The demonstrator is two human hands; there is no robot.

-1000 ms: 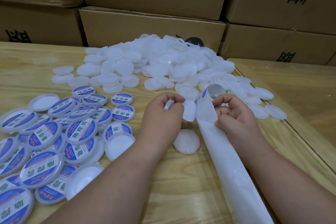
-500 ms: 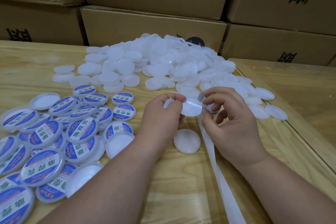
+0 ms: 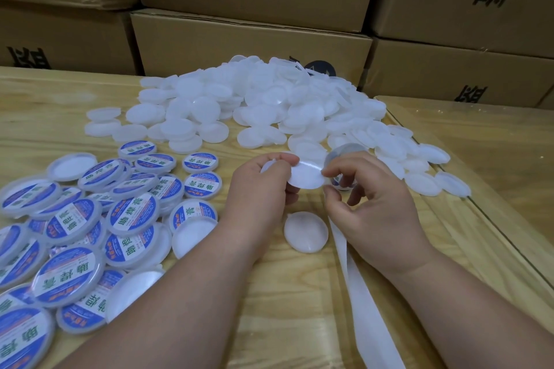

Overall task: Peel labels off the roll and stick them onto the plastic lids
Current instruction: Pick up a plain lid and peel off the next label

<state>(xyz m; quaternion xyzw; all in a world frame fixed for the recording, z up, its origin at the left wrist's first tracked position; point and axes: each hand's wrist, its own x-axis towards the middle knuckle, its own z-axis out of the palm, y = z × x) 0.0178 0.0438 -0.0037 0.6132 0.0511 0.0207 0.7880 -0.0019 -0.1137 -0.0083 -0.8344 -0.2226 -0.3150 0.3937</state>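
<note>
Mid-frame, your left hand point(image 3: 257, 189) pinches a round white plastic lid point(image 3: 305, 174); your right hand point(image 3: 368, 201) pinches a peeled label's edge point(image 3: 344, 151). Labelling step: next, centre it and press flat.

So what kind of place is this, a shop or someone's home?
Most likely a small packing workshop or stockroom. Stacked cardboard boxes line the back of a wooden table, a big heap of plain white lids waits on it, and labelled lids pile up at the left.
</note>
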